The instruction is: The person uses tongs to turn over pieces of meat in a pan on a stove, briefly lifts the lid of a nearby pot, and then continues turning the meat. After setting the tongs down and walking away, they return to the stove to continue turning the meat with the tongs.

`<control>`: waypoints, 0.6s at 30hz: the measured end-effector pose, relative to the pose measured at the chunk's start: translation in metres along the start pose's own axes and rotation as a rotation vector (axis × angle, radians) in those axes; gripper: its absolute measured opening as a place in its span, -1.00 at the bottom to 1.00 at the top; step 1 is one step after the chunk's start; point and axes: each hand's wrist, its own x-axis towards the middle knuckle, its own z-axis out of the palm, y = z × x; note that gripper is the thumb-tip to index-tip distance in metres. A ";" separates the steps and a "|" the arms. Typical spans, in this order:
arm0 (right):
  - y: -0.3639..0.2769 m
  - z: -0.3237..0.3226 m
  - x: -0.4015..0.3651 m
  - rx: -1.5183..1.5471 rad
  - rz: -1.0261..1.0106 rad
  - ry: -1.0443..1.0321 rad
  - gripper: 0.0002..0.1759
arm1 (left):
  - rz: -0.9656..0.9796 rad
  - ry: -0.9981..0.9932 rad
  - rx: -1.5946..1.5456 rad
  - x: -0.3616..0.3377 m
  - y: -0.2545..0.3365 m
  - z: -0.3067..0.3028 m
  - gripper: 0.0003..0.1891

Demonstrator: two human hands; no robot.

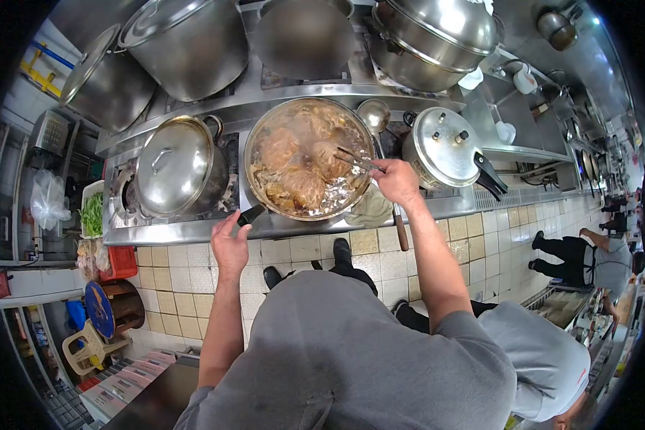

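A wide pan [249, 166] of bubbling brown liquid holds several large browned pieces of meat [303, 188]. In my right hand [398, 182], closed round them, are metal tongs [358, 159]; their tips reach a piece of meat [330, 161] on the pan's right side. At the front left of the pan, the thumb and fingers of my left hand [229, 242] are about the end of its black handle [251, 214]. A ladle [374, 115] with a wooden grip leans right of the pan, beside a folded cloth [373, 208].
A lidded pot [174, 166] stands left of the pan, and a pressure cooker [442, 145] to the right. Large pots [190, 54] and a domed steamer [437, 36] line the back. A co-worker in grey [534, 351] is close at my right; another person [605, 261] stands farther off.
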 end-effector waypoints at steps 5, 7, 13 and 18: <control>-0.011 0.017 -0.018 -0.212 -0.073 0.093 -0.68 | -0.022 0.003 -0.022 -0.001 -0.004 0.002 -0.49; -0.011 0.019 -0.022 -0.263 -0.162 0.132 -0.73 | -0.023 0.006 -0.013 -0.001 -0.003 0.002 -0.48; 0.003 0.029 -0.037 -0.259 -0.235 0.248 -0.77 | -0.015 0.012 -0.006 -0.001 -0.006 0.002 -0.48; 0.009 0.024 -0.035 -0.172 -0.190 0.213 -0.71 | -0.008 0.006 0.005 -0.001 -0.003 0.001 -0.49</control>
